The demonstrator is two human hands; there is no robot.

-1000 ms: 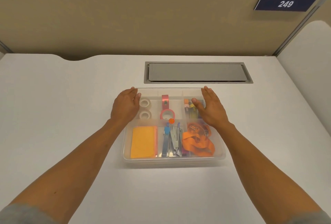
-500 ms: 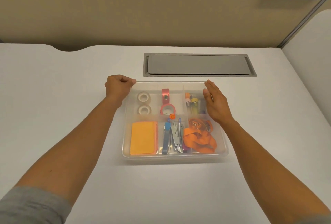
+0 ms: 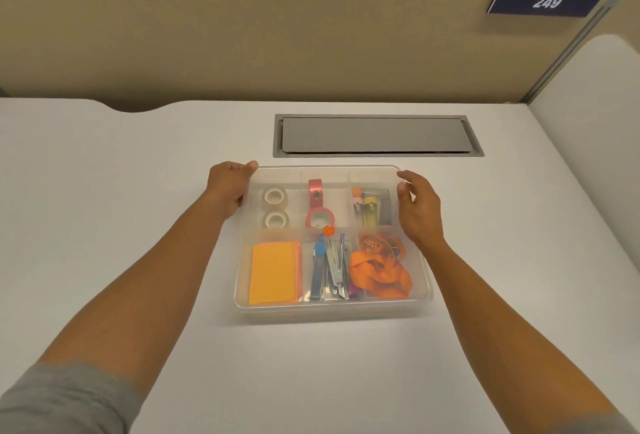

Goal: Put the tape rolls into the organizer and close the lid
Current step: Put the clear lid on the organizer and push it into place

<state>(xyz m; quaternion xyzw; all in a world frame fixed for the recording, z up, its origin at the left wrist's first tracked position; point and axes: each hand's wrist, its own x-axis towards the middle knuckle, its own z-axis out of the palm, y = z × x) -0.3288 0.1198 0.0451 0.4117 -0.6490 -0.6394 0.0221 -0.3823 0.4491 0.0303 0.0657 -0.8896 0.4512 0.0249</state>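
Observation:
A clear plastic organizer (image 3: 332,309) sits on the white desk with its transparent lid (image 3: 329,173) lying flat over it. Through the lid I see two clear tape rolls (image 3: 275,196) (image 3: 276,219) in the far left compartment and a pink tape roll (image 3: 319,218) in the far middle one. My left hand (image 3: 230,185) is curled against the organizer's far left corner, thumb on the lid's edge. My right hand (image 3: 417,206) rests on the far right edge with fingers bent over the rim.
Inside the organizer lie orange sticky notes (image 3: 273,272), a stapler and pens (image 3: 330,269), an orange ribbon (image 3: 379,269) and markers (image 3: 370,208). A grey cable hatch (image 3: 377,135) is set in the desk behind it. A beige partition carries a sign reading 249 (image 3: 547,2).
Both hands slid from the top of the lid outward to the organizer's far corners. The left hand curled into a grip; the right hand bent over the right rim.

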